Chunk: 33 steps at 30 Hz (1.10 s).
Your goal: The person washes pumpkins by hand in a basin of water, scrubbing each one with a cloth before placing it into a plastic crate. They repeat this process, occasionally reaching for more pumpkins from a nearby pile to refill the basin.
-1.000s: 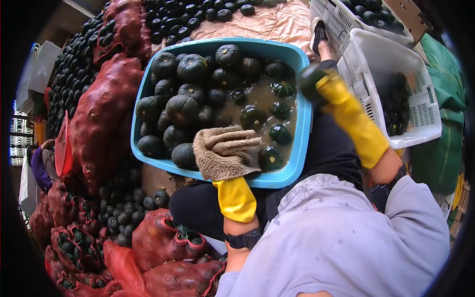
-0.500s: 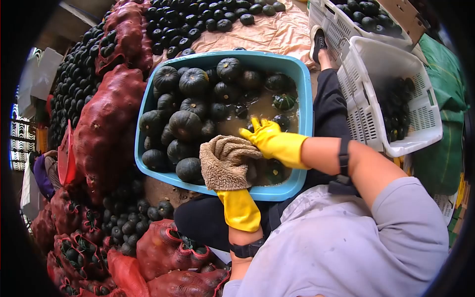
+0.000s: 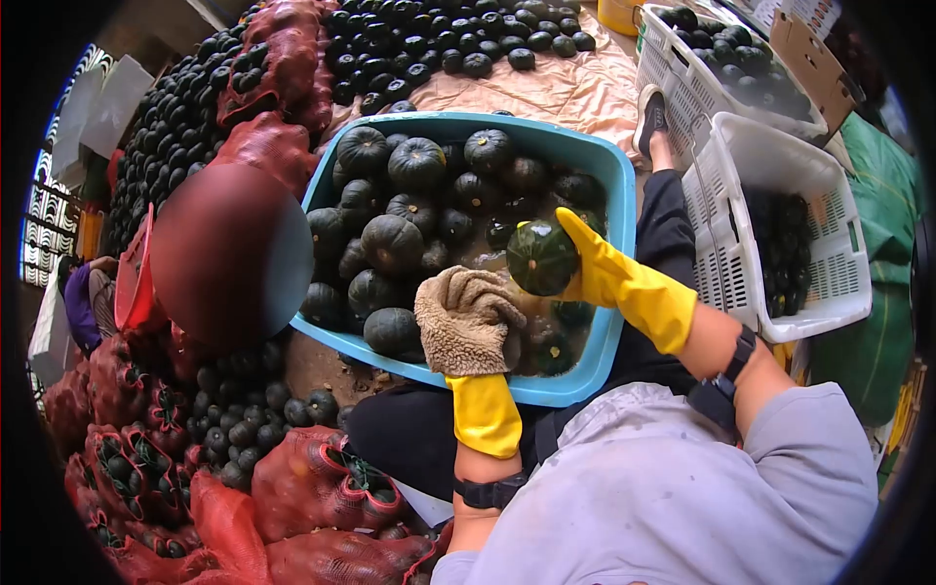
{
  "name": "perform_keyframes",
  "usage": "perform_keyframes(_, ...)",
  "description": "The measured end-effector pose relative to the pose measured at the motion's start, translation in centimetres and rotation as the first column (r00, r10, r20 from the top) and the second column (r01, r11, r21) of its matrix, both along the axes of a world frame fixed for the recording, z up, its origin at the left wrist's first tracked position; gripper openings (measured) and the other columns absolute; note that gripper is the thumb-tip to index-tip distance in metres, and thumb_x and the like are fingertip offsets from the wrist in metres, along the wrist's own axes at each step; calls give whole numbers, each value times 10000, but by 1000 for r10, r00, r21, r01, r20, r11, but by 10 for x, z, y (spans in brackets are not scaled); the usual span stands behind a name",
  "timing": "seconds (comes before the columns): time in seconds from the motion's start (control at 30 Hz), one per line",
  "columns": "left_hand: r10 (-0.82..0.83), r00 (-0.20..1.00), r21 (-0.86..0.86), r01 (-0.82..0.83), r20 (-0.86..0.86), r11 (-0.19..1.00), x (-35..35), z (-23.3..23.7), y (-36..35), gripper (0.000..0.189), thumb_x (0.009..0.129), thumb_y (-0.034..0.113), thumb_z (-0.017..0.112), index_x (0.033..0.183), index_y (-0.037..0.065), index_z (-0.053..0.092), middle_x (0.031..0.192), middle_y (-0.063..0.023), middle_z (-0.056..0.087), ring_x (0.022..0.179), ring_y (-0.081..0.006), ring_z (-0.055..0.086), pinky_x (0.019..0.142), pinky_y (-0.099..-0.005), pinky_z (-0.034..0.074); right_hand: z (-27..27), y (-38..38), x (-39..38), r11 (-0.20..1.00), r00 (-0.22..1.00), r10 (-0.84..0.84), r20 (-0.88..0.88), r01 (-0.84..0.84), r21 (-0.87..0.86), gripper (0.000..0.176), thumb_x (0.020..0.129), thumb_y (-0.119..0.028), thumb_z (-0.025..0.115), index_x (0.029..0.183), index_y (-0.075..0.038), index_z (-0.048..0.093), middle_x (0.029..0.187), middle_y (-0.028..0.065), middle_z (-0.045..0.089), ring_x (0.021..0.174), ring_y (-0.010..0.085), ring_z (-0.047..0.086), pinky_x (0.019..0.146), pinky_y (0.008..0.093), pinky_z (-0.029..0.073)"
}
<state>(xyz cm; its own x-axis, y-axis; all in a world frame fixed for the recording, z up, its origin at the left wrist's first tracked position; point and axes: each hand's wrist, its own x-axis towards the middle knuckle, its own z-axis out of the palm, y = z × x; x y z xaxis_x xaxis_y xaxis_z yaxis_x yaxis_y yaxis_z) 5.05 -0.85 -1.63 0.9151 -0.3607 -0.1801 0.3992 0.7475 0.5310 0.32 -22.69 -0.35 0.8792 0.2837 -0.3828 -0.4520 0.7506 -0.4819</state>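
My right hand (image 3: 595, 268), in a yellow rubber glove, grips a wet dark green pumpkin (image 3: 540, 259) above the murky water. My left hand (image 3: 486, 414), also gloved in yellow, is wrapped in a brown fluffy towel (image 3: 466, 320). The towel hides its fingers and is bunched just left of the held pumpkin. Both hands are over the near right part of a blue tub (image 3: 468, 120). Many dark green pumpkins (image 3: 392, 245) are heaped in the tub's left and far parts, and a few lie in the water at the right.
White crates (image 3: 726, 234) holding pumpkins stand at the right. Red mesh sacks (image 3: 322, 483) and loose pumpkins (image 3: 255, 429) crowd the left. More pumpkins lie on a pinkish sheet (image 3: 546, 88) beyond the tub. A round dark blur hides part of the left. Another person (image 3: 86, 297) is at far left.
My right hand has come up from the water with a pumpkin in its grip. My left hand stays in the towel beside it. The whole view has shifted slightly, and a round blur appears at left.
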Motion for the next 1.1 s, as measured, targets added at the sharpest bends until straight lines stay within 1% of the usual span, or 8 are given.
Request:
perform_keyframes(0.13,-102,818,499,-241,566,832,-2,-24,-4,278,949,286,624,1083,42,630,974,-158,686,903,-314,681,779,-411,579,17,67,-41,553,883,247,400,210,-806,542,965,-321,800,1435,-125,613,1393,118,656,1327,266,603,1169,436,436)
perform_keyframes(0.27,-632,756,839,-447,168,-311,-35,55,-45,592,785,315,832,1248,27,602,1140,-186,663,1039,-397,666,932,-480,537,-23,71,24,124,800,12,601,595,-794,555,877,-300,829,1349,-70,651,1322,239,656,1272,396,612,1119,481,462)
perform_keyframes(0.43,-714,329,378,-921,618,-97,-29,4,-7,361,1011,328,599,1233,44,607,1245,-167,649,1186,-330,629,1075,-441,492,-5,83,-29,377,666,332,668,556,-741,641,856,-327,868,1407,-118,616,1442,176,584,1381,411,532,1194,474,380)
perform_keyframes(0.57,-266,854,634,-92,447,768,-34,12,-28,594,997,415,631,1405,-7,539,1375,-207,614,1335,-353,557,1125,-461,471,-15,63,13,98,719,270,641,642,-761,643,870,-350,842,1413,-93,613,1408,196,613,1371,406,538,1191,500,387)
perform_keyframes(0.77,-202,759,706,-426,619,566,-46,18,-12,459,1108,390,474,1416,52,512,1375,-152,602,1279,-289,595,1121,-412,485,21,63,2,430,674,484,559,372,-822,487,973,-339,747,1381,-89,655,1359,189,662,1276,425,608,1119,474,463)
perform_keyframes(0.87,-440,886,851,-338,144,-403,-26,-9,-23,349,1099,320,537,1336,67,574,1279,-86,648,1142,-240,666,1023,-383,556,34,74,24,215,851,407,332,265,-940,362,964,-254,687,1277,-74,711,1178,213,740,1151,478,658,1078,506,485)
perform_keyframes(0.93,-404,810,852,-509,425,-123,-34,25,-14,375,966,351,710,1215,73,667,1138,-124,722,1060,-331,686,945,-449,548,19,101,-6,-95,653,515,555,687,-720,330,926,-173,693,1234,-63,740,1184,212,719,1097,415,676,1017,460,515)
perform_keyframes(1.1,-251,571,622,-675,781,397,-24,-30,0,572,828,459,812,1214,48,711,1057,-117,731,980,-317,721,872,-402,575,40,85,-14,780,980,82,180,49,-623,323,1023,-224,717,1317,-89,712,1197,47,732,1017,111,664,863,278,543)
